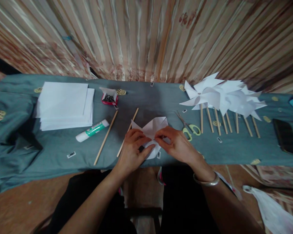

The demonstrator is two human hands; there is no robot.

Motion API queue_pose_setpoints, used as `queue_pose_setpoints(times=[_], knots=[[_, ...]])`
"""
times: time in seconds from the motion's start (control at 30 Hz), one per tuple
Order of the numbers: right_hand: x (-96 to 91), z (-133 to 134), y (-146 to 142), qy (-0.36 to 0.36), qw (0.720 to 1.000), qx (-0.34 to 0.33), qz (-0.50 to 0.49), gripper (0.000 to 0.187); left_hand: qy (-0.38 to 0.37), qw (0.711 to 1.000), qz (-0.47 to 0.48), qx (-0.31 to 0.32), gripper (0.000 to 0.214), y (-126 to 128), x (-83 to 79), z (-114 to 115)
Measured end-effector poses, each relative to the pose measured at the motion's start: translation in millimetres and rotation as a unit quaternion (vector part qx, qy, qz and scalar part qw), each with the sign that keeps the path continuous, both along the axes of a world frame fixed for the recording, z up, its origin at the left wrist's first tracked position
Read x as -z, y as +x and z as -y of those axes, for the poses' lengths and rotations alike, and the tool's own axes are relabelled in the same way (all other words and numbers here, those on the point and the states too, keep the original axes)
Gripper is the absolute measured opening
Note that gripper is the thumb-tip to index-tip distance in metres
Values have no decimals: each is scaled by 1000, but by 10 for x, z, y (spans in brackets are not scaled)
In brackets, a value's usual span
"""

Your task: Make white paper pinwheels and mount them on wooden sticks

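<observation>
A white paper pinwheel [158, 123], its blades folded toward the middle, is between my two hands just above the table's front half. My left hand [134, 148] is closed on the left side of the paper, thumb and fingers near its centre. From the right, my right hand [177, 143] pinches at that same centre; a tiny dark thing shows at its fingertips, too small to name. A wooden stick [134, 117] lies partly behind my left hand, and a second stick [106, 136] is farther left. Scissors [189, 127] with green handles rest beyond my right hand.
Left on the cloth-covered table [158, 97] are a stack of white paper [63, 100], a glue stick [92, 130] and an open red box [109, 97] of small metal pieces. Several finished pinwheels [222, 94] on sticks lie right, near a dark phone [286, 136]. A curtain [141, 39] hangs behind.
</observation>
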State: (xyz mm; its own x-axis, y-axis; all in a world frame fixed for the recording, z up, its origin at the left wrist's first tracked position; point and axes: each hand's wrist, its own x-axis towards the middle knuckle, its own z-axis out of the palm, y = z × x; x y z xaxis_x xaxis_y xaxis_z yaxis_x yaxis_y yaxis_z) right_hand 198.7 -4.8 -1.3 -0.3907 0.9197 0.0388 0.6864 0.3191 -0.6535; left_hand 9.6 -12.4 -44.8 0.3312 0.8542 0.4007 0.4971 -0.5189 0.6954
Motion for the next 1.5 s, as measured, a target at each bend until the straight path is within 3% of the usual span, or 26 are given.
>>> queue_pose_setpoints(times=[0.43, 1.07, 1.5], knots=[[-26, 102, 63, 14, 999, -18, -23, 11, -47, 998, -24, -19, 15, 151, -45, 45], [-26, 153, 87, 31, 999, -18, -14, 8, -46, 998, -21, -24, 10, 181, -33, 91], [-11, 209, 58, 97, 986, -99, 92, 17, -50, 998, -28, -8, 11, 176, -45, 85]])
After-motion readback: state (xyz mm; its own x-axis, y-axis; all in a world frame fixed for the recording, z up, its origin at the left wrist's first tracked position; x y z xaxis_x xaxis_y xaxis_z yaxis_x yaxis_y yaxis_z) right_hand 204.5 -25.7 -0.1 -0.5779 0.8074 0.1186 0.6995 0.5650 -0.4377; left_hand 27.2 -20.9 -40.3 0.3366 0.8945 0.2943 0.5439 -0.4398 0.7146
